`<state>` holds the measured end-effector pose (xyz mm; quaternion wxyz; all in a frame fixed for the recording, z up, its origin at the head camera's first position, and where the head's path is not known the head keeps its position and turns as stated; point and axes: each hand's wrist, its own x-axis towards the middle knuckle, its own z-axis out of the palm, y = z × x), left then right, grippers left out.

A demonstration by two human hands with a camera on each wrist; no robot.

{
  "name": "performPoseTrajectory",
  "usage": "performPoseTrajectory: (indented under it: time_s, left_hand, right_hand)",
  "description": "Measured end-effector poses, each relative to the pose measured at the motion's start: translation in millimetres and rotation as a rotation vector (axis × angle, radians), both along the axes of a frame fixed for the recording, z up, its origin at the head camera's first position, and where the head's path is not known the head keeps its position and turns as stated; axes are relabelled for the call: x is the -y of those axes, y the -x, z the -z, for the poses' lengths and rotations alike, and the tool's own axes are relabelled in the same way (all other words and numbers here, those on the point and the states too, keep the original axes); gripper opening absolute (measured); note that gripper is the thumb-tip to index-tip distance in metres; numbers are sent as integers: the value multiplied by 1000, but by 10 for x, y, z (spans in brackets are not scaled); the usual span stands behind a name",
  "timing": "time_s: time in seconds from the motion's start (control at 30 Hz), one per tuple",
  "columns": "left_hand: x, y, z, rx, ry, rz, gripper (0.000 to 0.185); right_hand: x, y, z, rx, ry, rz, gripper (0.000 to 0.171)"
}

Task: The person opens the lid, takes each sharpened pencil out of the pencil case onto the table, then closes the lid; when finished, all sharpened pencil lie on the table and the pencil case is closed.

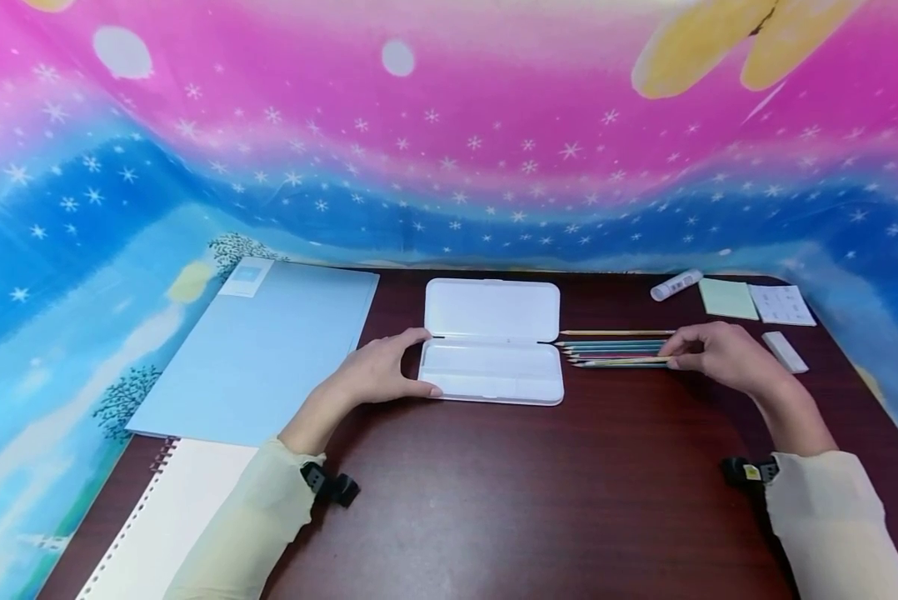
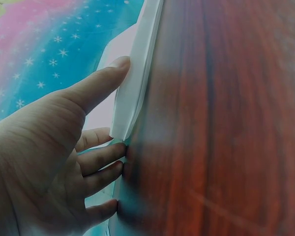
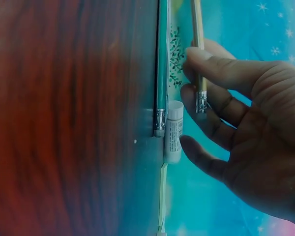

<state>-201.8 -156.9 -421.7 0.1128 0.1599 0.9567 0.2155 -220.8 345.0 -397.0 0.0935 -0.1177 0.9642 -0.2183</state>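
Observation:
A white pencil case (image 1: 491, 375) lies with its lid folded back on the table. My left hand (image 1: 374, 371) holds its left end, thumb on the front edge and forefinger near the hinge. In the left wrist view, the left hand's (image 2: 54, 147) other fingers spread beside the case's end. To the right of the case lie several pencils (image 1: 606, 345), their points towards it. My right hand (image 1: 726, 354) pinches a pale yellow pencil (image 3: 198, 29) near its eraser end, between thumb and fingers, just above the others. A green pencil (image 3: 162, 73) lies beside it on the table.
At the left are a light blue folder (image 1: 269, 350) and a spiral notebook (image 1: 187, 500). A glue stick (image 1: 676, 285), green sticky notes (image 1: 729, 298), a white printed pad (image 1: 782, 305) and a white eraser (image 1: 785, 352) lie at the right. Patterned cloth (image 1: 449, 167) stands behind.

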Motion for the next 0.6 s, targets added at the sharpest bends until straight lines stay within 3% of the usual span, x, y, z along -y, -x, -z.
performPoseTrajectory:
  time_s: [0.6]
  left_hand:
    - [-4,-19,-20,2,10,-8,96]
  right_hand:
    - [56,32,68,-2,-68,-60,10]
